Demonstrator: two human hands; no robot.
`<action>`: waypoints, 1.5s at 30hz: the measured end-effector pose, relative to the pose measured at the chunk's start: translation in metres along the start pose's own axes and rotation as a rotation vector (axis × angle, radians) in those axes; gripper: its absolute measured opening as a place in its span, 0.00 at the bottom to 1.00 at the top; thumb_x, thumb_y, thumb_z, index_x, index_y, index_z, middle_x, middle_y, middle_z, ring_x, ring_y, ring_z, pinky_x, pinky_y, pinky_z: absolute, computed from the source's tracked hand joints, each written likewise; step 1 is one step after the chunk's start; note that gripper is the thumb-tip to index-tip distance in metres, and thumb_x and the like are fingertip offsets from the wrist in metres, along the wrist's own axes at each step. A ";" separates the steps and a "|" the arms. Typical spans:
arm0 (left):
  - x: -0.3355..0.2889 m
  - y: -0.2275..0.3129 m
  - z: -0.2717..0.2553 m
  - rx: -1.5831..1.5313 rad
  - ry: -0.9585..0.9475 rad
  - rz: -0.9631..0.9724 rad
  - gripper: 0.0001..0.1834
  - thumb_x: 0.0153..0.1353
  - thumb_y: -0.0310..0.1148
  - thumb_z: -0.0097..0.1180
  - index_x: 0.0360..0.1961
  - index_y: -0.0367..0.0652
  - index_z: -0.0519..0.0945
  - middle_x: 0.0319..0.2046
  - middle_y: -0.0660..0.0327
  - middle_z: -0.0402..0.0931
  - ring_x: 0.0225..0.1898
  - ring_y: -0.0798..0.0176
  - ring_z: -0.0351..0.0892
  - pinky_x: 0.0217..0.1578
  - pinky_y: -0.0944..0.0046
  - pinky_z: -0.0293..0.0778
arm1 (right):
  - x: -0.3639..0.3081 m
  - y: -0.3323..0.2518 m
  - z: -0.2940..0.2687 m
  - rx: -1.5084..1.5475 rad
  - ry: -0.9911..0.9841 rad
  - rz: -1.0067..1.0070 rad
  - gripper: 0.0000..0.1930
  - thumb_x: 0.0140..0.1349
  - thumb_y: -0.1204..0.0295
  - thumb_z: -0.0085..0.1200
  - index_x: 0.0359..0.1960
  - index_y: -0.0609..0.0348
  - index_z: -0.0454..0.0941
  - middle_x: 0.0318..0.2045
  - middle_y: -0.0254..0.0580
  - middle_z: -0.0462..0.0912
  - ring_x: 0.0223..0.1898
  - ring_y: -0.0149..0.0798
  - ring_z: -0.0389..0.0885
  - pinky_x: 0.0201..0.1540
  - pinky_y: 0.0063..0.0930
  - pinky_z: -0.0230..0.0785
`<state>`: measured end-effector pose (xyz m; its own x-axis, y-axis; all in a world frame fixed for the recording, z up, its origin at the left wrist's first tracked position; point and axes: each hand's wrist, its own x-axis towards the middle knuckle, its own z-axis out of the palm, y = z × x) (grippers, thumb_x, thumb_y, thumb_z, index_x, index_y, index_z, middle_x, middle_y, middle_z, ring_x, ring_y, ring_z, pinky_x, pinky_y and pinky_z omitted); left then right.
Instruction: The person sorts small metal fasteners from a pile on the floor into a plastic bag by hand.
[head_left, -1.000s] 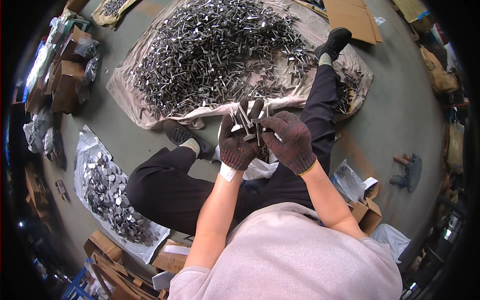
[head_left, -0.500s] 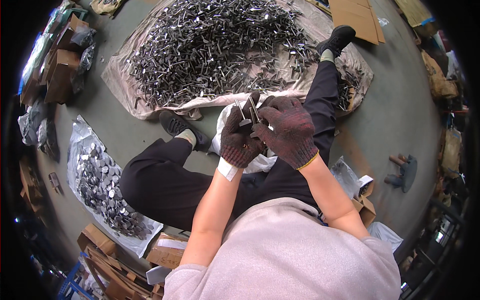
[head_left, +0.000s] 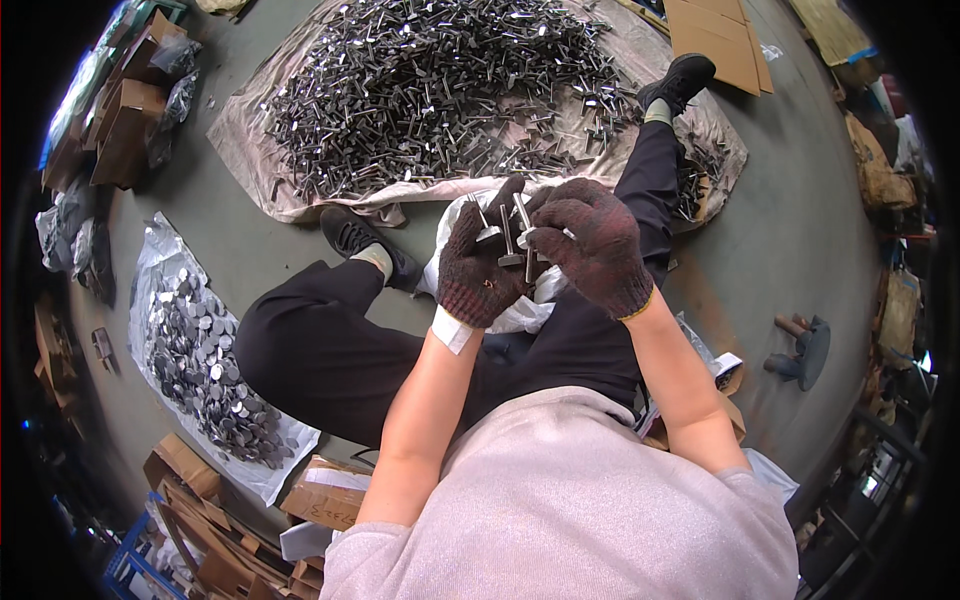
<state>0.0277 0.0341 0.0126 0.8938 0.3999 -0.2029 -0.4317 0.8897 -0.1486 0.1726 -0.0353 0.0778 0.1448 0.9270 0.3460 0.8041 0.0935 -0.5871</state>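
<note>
My left hand (head_left: 478,275), in a dark knitted glove, is cupped with its thumb and fingers around several metal T-head bolts (head_left: 508,238). Their thin shanks point up and away from me. Facing it, my gloved right hand (head_left: 597,248) pinches a single T-head bolt (head_left: 523,214) between thumb and fingers, just above the left palm. Below both hands, between my legs, lies a white plastic bag (head_left: 522,316), partly covered by the gloves. Beyond my feet a large heap of similar bolts (head_left: 430,90) is spread over a pale cloth (head_left: 245,165).
Flat metal discs (head_left: 210,350) lie heaped on a plastic sheet (head_left: 150,255) to my left. Cardboard boxes (head_left: 130,120) stand at the far left, another box (head_left: 330,490) by my left elbow. Flattened cardboard (head_left: 715,45) lies far right; a small dark stool (head_left: 805,352) rests on the right.
My right hand has shifted slightly right and away from the left, and the bolt it pinches shows more clearly. The left hand has barely moved and still holds its bolts.
</note>
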 end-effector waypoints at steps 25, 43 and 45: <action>-0.005 -0.005 0.002 -0.065 -0.148 0.059 0.36 0.66 0.47 0.52 0.72 0.47 0.58 0.73 0.48 0.51 0.71 0.41 0.53 0.68 0.41 0.58 | -0.042 -0.022 0.003 -0.164 0.219 0.093 0.15 0.44 0.71 0.69 0.37 0.50 0.82 0.33 0.38 0.81 0.38 0.46 0.79 0.44 0.41 0.70; -0.004 -0.004 -0.003 0.026 -0.133 0.071 0.38 0.64 0.41 0.53 0.72 0.44 0.56 0.72 0.49 0.54 0.70 0.43 0.57 0.66 0.47 0.64 | -0.040 -0.013 0.011 -0.023 0.306 0.168 0.13 0.49 0.72 0.65 0.38 0.56 0.81 0.35 0.44 0.80 0.40 0.49 0.79 0.47 0.39 0.71; -0.001 -0.004 -0.004 -0.011 -0.103 0.070 0.37 0.65 0.45 0.53 0.72 0.44 0.58 0.71 0.50 0.56 0.70 0.44 0.58 0.65 0.47 0.64 | -0.033 -0.011 0.012 -0.051 0.416 0.326 0.13 0.61 0.68 0.57 0.46 0.59 0.78 0.38 0.50 0.79 0.40 0.51 0.78 0.48 0.36 0.72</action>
<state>0.0279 0.0295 0.0092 0.8690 0.4817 -0.1126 -0.4941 0.8567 -0.1482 0.1515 -0.0621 0.0641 0.6004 0.6813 0.4188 0.7045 -0.2028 -0.6801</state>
